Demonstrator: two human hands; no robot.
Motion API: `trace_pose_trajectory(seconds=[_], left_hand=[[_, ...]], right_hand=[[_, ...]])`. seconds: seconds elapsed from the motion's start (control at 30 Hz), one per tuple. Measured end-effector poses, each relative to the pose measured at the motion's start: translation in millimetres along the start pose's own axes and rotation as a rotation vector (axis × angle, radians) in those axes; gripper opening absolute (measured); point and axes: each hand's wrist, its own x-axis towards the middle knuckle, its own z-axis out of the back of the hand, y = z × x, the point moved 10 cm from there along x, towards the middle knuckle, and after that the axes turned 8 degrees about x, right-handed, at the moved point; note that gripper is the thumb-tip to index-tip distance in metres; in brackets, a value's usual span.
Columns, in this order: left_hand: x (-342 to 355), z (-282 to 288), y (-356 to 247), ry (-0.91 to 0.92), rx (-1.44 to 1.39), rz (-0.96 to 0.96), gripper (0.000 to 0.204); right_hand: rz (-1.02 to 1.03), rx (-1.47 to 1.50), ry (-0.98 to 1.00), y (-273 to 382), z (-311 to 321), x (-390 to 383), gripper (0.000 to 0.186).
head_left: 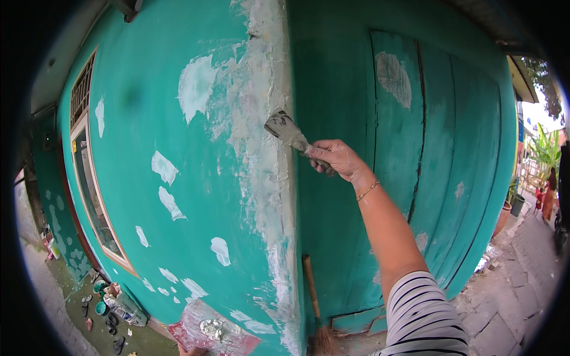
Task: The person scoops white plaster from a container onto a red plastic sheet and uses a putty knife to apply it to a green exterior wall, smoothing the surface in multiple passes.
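Evidently your right hand (pixel 334 158) is closed around the handle of a putty knife (pixel 287 130), thumb laid along the side nearest the blade, with the butt of the handle poking out below the curled fingers. The blade reaches up and to the left of that grip, over the rough, pale filler strip (pixel 266 172) along the wall corner; whether its edge touches the filler cannot be told. Expect a light tool, stiff at the handle and probably a little springy toward the blade's edge. Smears coat it well down toward your fingers, so it may turn slippery; hold it around the handle, just behind the blade. Far below and left of the grip, a smeared reddish board (pixel 248 341) carries a lump of white putty (pixel 213 329), likely soft, sticky and easily slid off if the board tips. Only a sliver of your left hand (pixel 191 352) shows at the board's near edge, so how firmly it is closed cannot be told; a level hold from beneath, clear of the lump, should suit it best.
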Motion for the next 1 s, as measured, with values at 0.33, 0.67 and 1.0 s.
trace_pose_trajectory(seconds=[0.33, 0.67, 1.0], left_hand=[[-28.9, -15.6, -15.7, -0.093, -0.003, -0.035, 0.059], [-23.2, -12.6, -10.8, -0.054, -0.038, -0.022, 0.071], [-36.1, -10.1, -31.7, -0.024, -0.043, -0.081, 0.071]], right_hand=[[-0.032, 0.076, -0.193, -52.7, 50.7, -58.7, 0.027], [0.778, -0.978, -0.544, 109.6, -37.9, -80.5, 0.052], [0.745, -1.351, -0.327, 85.6, -65.2, -90.4, 0.054]])
